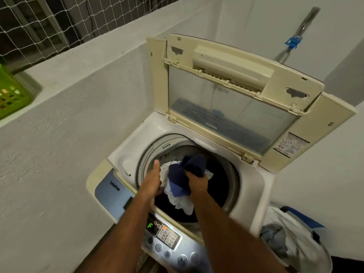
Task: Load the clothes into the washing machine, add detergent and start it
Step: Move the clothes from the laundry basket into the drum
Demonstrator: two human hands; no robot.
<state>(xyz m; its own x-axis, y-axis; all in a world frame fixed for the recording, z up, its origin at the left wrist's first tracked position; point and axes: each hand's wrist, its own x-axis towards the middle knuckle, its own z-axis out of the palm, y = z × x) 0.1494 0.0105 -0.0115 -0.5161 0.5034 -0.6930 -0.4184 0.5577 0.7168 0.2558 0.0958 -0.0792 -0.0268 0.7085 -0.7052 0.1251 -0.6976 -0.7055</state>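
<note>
A cream top-loading washing machine [254, 192] stands open, its lid [232, 95] folded upright at the back. Over the round drum opening [232, 174] hangs a bundle of dark blue, lighter blue and white clothes [178, 186]. My right hand [197, 183] grips the bundle's dark blue part from the right. My left hand [152, 180] holds the white cloth on the bundle's left side, thumb pointing up; its fingers are hidden under the cloth. The control panel [165, 235] at the machine's front edge shows a lit green display and rows of buttons.
A laundry bag or basket [295, 239] with grey and blue clothes stands on the floor right of the machine. A green plastic basket [11, 95] sits on the white ledge at left, netting behind it. A blue clip [293, 43] hangs on the wall behind.
</note>
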